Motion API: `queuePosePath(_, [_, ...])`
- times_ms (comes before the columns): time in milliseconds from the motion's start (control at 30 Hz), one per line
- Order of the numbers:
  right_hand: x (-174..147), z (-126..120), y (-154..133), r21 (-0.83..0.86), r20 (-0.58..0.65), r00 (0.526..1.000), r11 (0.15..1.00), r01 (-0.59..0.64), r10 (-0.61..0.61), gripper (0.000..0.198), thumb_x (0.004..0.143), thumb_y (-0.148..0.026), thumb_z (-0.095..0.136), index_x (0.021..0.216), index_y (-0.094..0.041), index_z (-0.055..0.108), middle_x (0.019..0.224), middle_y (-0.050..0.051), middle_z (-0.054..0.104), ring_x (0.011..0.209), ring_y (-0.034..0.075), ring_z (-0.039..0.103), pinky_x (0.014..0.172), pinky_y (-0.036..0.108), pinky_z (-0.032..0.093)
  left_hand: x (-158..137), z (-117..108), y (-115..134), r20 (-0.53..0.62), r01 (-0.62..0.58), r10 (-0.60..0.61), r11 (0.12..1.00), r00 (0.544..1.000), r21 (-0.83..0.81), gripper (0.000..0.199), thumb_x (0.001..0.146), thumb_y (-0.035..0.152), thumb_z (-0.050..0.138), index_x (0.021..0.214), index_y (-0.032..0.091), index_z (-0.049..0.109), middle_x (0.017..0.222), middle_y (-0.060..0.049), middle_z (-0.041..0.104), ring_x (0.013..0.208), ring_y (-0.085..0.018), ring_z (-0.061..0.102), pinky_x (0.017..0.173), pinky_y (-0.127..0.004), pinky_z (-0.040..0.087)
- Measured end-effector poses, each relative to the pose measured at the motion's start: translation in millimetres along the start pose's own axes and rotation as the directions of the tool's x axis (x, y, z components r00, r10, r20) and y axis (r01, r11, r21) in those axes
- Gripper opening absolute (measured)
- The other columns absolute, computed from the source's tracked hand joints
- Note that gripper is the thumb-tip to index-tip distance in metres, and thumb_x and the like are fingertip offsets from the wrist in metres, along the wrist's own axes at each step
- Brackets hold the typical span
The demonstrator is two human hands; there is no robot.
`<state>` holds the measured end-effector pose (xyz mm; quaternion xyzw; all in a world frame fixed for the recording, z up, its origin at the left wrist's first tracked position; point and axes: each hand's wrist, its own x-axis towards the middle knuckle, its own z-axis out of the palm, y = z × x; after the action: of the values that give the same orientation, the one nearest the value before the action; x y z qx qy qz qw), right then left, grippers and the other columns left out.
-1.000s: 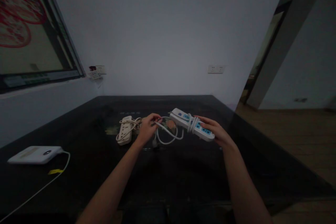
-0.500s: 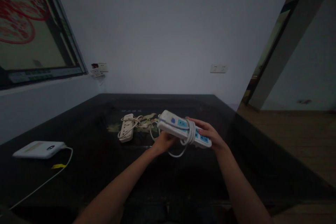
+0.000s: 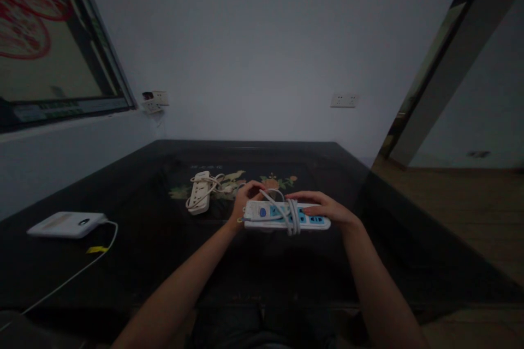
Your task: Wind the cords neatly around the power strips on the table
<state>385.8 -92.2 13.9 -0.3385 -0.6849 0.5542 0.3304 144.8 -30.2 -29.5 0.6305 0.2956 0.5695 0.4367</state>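
Observation:
A white power strip (image 3: 256,211) with blue socket panels is held level above the dark table, its grey-white cord (image 3: 293,217) wound round the middle. My right hand (image 3: 327,208) grips its right part, thumb on the front near the sockets and fingers along the far edge. Behind the left end is my left hand (image 3: 246,196), its fingers curled at a loose loop of the cord; its palm is partly hidden by the strip. Farther left on the table lies a second white power strip (image 3: 200,196) with its own cord bundled across it.
A white power bank (image 3: 65,224) with a white cable lies at the left, beside a yellow scrap (image 3: 97,250). The black table (image 3: 164,163) has a flower print and meets the wall. Wall sockets (image 3: 344,100) are at the back, and a window (image 3: 61,38) is at left.
The power strip has turned from slanting to nearly level. My left hand has moved from beneath it up to its far side, by the cord. The loop of cord that hung below now stands above the strip.

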Motion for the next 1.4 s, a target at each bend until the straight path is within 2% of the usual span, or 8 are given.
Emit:
queuePosePath(300, [-23,-24,-8,-0.052,-0.303,0.953,0.998,-0.033,0.015,0.049,0.07,-0.034,0.073,0.116,-0.02,0.066,0.116,0.009,0.066,0.098,0.025,0.063,0.079,0.033,0.05,-2,-4,-1,-0.152,-0.134,0.164,0.972,0.975,0.194,0.017,0.076,0.024,0.062,0.09,0.017,0.061,0.08,-0.002,0.06,0.077,-0.015,0.058,0.073,-0.026,0.045])
queuePosePath(600, [3,-19,4,0.178,-0.705,0.707,0.951,0.253,-0.056,0.055,0.069,-0.034,0.073,0.121,-0.025,0.061,0.116,0.006,0.064,0.079,0.02,0.065,0.059,0.031,0.055,-19,3,16,0.394,-0.414,0.24,0.791,0.887,0.45,0.019,0.085,0.032,0.057,0.094,0.017,0.064,0.086,-0.006,0.067,0.081,-0.019,0.062,0.078,-0.031,0.047])
queuePosePath(733, [8,-1,-1,0.253,-0.634,0.769,0.918,0.306,-0.082,0.059,0.068,-0.036,0.072,0.125,-0.027,0.058,0.125,0.007,0.059,0.073,0.018,0.064,0.052,0.028,0.055,-24,7,21,0.475,-0.393,0.172,0.82,0.863,0.417,0.025,0.09,0.032,0.046,0.094,0.016,0.065,0.089,-0.008,0.069,0.079,-0.018,0.064,0.075,-0.03,0.048])
queuePosePath(833, [9,12,-3,0.289,-0.498,0.856,0.904,0.316,-0.14,0.058,0.069,-0.037,0.071,0.125,-0.028,0.058,0.13,0.006,0.057,0.081,0.02,0.065,0.057,0.028,0.054,-26,14,16,0.388,-0.229,0.074,0.9,0.919,0.371,0.029,0.087,0.034,0.05,0.107,0.016,0.061,0.097,-0.01,0.069,0.074,-0.018,0.064,0.07,-0.031,0.05])
queuePosePath(933, [10,24,-1,0.277,-0.297,0.932,0.916,0.291,-0.207,0.051,0.068,-0.036,0.073,0.117,-0.024,0.064,0.122,0.007,0.063,0.098,0.022,0.063,0.079,0.031,0.052,-25,20,8,0.289,-0.081,0.022,0.977,0.957,0.197,0.036,0.081,0.036,0.056,0.111,0.017,0.059,0.105,-0.011,0.067,0.091,-0.023,0.063,0.082,-0.037,0.05])
queuePosePath(1033, [13,32,3,0.231,-0.075,0.982,0.955,0.188,-0.175,0.045,0.07,-0.034,0.074,0.113,-0.021,0.067,0.112,0.008,0.068,0.101,0.023,0.063,0.087,0.034,0.047,-25,19,9,0.378,-0.025,0.034,0.999,0.925,-0.03,0.037,0.078,0.034,0.057,0.112,0.021,0.061,0.119,-0.009,0.062,0.113,-0.026,0.055,0.097,-0.041,0.043])
queuePosePath(1167, [15,34,6,0.17,0.057,0.991,0.979,0.109,-0.121,0.043,0.073,-0.032,0.072,0.115,-0.022,0.066,0.109,0.006,0.068,0.095,0.02,0.063,0.081,0.031,0.048,-23,13,14,0.418,0.016,0.002,0.999,0.908,-0.039,0.031,0.072,0.032,0.064,0.101,0.02,0.066,0.106,-0.007,0.067,0.102,-0.025,0.06,0.092,-0.04,0.046])
queuePosePath(1400, [-4,4,-2,-0.002,0.012,0.999,0.999,0.046,-0.046,0.042,0.075,-0.03,0.071,0.116,-0.024,0.066,0.103,0.003,0.068,0.086,0.016,0.063,0.071,0.024,0.047,-8,7,10,0.181,0.035,-0.035,0.999,0.983,0.002,0.022,0.07,0.036,0.069,0.075,0.016,0.061,0.077,-0.004,0.065,0.075,-0.018,0.062,0.073,-0.031,0.049])
